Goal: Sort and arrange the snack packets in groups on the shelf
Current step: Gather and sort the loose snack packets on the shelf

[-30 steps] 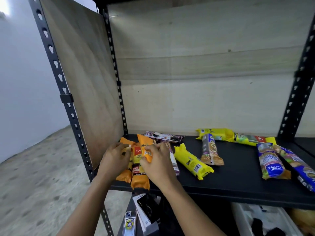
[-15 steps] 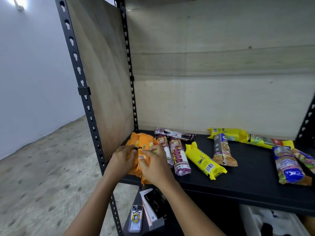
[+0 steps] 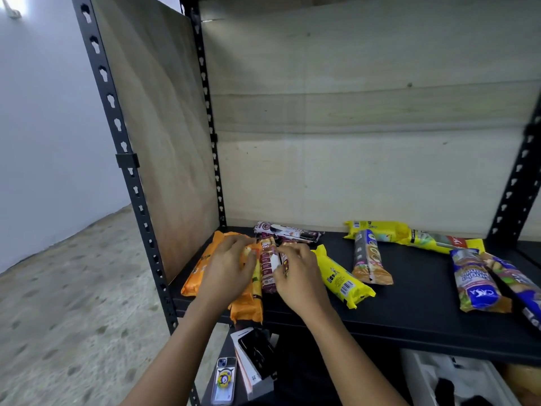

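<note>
Snack packets lie flat all over the black shelf. Nearest me, on the level below: a phone in a clear case, a white box just beside it, a white bin off to the right. Up on the shelf, my left hand lies on the orange packets at the left end, fingers spread and pressing down, wrapped round nothing. One orange packet reaches over the front edge. My right hand is just beside the left, thumb and fingertips pinching a maroon packet that touches the orange ones. A second maroon one sits under that hand, mostly hidden. Right of my hand is a yellow packet, angled, then a grey-brown packet, near it but apart. Far right are two blue-labelled packets, side by side. At the back, a dark packet lies along the plywood back panel, with a yellow pair end to end further right.
</note>
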`<state>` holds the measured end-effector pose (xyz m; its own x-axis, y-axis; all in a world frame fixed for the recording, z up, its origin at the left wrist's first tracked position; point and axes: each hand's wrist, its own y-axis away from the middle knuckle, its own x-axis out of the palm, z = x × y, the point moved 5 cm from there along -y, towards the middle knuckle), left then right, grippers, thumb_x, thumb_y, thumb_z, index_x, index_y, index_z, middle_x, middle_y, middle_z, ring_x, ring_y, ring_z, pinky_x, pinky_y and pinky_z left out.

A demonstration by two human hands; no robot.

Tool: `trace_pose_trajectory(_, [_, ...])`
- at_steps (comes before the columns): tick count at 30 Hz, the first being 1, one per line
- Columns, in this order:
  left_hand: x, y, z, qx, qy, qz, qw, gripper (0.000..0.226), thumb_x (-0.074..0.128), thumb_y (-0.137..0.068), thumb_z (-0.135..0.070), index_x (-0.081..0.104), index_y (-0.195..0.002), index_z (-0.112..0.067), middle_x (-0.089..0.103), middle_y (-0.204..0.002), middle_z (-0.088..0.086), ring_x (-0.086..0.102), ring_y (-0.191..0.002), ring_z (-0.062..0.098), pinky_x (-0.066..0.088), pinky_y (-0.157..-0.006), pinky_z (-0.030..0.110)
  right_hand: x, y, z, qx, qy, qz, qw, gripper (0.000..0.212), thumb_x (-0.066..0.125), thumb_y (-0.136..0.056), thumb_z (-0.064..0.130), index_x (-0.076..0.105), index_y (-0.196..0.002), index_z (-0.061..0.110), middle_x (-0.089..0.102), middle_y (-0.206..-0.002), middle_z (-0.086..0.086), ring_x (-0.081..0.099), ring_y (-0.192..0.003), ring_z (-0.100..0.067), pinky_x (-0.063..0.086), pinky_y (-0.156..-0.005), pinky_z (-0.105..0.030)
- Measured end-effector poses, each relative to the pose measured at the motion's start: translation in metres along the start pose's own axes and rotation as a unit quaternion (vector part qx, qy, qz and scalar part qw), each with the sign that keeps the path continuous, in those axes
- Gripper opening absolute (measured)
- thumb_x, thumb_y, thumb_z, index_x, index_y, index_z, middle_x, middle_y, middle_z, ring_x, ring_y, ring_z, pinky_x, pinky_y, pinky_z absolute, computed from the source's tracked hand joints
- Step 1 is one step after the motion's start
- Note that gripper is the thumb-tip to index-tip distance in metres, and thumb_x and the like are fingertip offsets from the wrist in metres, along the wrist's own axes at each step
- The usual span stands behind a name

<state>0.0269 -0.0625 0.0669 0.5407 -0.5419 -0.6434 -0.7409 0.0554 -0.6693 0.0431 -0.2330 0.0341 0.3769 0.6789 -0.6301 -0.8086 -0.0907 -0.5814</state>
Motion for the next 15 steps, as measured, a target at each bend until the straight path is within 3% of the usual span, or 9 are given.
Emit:
trace_pose_trajectory(3, [0.024,-0.01,-0.024,0.053,-0.004,0.067,0.996,0.029,0.056,-0.096,-0.038,0.067,-0.12,-0.025,0.062,-0.122,-0.006,0.059,-0.11,0.011,0.052,-0.087,0.03,-0.008,0.001,-0.022,0.021,0.045,0.042,0.998,0.052,0.056,-0.09,0.028,0.051,-0.142,0.02,0.047,-0.136,-0.003,0.041,-0.13,-0.023,0.042,-0.104,-0.039])
trace_pose_trajectory(5, [0.042,-0.017,-0.029,0.074,-0.082,0.132,0.985,0.036,0.055,-0.095,-0.042,0.066,-0.125,-0.025,0.063,-0.127,-0.003,0.057,-0.116,0.017,0.048,-0.097,0.036,-0.007,0.003,-0.033,0.015,0.079,0.091,0.993,0.059,0.055,-0.088,0.036,0.046,-0.145,0.021,0.045,-0.143,-0.003,0.037,-0.136,-0.026,0.034,-0.112,-0.043])
trace_pose_trajectory(7, [0.058,-0.02,-0.029,0.055,-0.184,0.218,0.957,0.045,0.049,-0.095,-0.048,0.059,-0.133,-0.027,0.058,-0.136,0.0,0.049,-0.129,0.021,0.033,-0.114,0.045,-0.002,0.007,-0.041,0.017,0.106,0.155,0.982,0.065,0.052,-0.088,0.045,0.037,-0.15,0.029,0.033,-0.156,0.0,0.024,-0.147,-0.025,0.017,-0.12,-0.05])
trace_pose_trajectory(9, [0.068,-0.016,-0.026,0.027,-0.251,0.287,0.924,0.05,0.044,-0.096,-0.051,0.052,-0.139,-0.026,0.052,-0.143,0.003,0.038,-0.138,0.024,0.016,-0.12,0.054,0.002,0.012,-0.047,0.024,0.12,0.195,0.973,0.067,0.048,-0.088,0.053,0.033,-0.151,0.035,0.025,-0.162,0.004,0.017,-0.15,-0.02,-0.001,-0.122,-0.052])
trace_pose_trajectory(12, [0.076,-0.006,-0.025,0.015,-0.29,0.339,0.895,0.056,0.037,-0.097,-0.055,0.045,-0.143,-0.024,0.046,-0.148,0.007,0.033,-0.142,0.027,0.003,-0.119,0.061,0.0,0.016,-0.049,0.023,0.14,0.184,0.973,0.066,0.041,-0.088,0.061,0.037,-0.15,0.038,0.025,-0.163,0.01,0.022,-0.149,-0.012,-0.012,-0.12,-0.053])
trace_pose_trajectory(15, [0.076,0.0,-0.027,0.02,-0.29,0.339,0.895,0.053,0.035,-0.098,-0.055,0.047,-0.141,-0.025,0.045,-0.149,0.006,0.037,-0.141,0.026,-0.003,-0.115,0.069,-0.003,0.02,-0.052,0.023,0.154,0.166,0.974,0.064,0.038,-0.091,0.066,0.039,-0.149,0.039,0.03,-0.161,0.01,0.026,-0.147,-0.008,-0.012,-0.12,-0.052])
